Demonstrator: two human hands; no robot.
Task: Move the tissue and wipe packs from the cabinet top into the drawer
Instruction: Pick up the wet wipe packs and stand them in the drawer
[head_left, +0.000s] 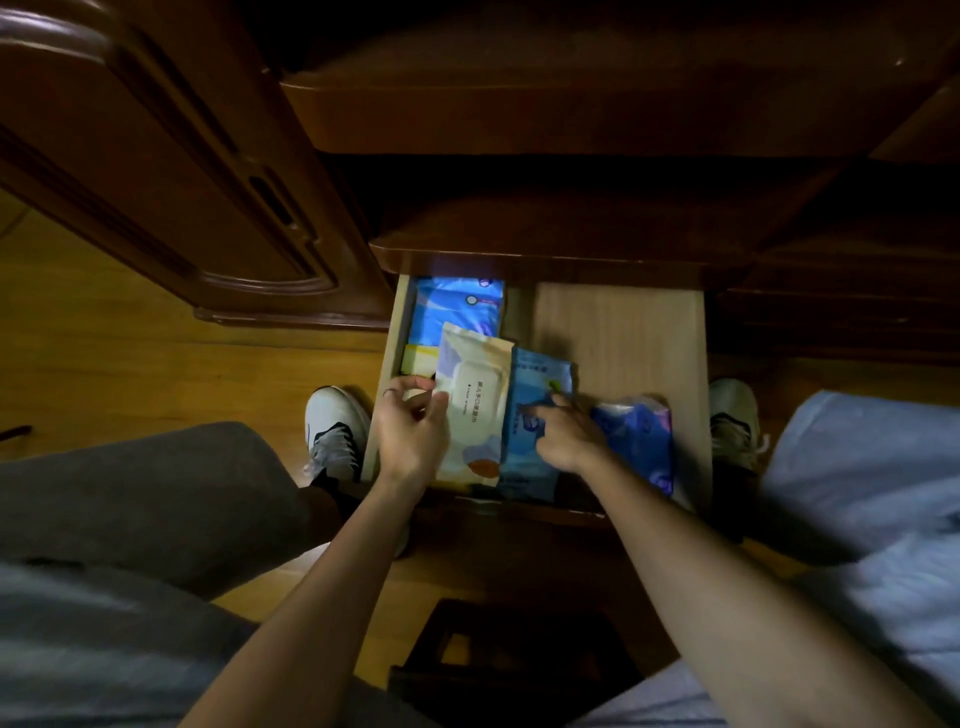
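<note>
The light wooden drawer (623, 338) is pulled out under the dark cabinet top (519, 109). Inside lie a cream wipe pack (475, 395) with a white lid, a blue wipe pack (532, 410) beside it, a blue tissue pack (457, 309) at the back left, a small yellow pack (418, 358), and a blue-white tissue pack (641, 441) at the front right. My left hand (410, 431) pinches the cream pack's left edge. My right hand (569, 434) rests on the blue wipe pack, index finger pressing it down.
A carved dark cabinet door (171, 171) stands to the left. My two shoes (335, 431) flank the drawer on the wooden floor. A pale bed sheet (872, 493) lies at the right, and a dark wooden stool (509, 660) sits below my arms.
</note>
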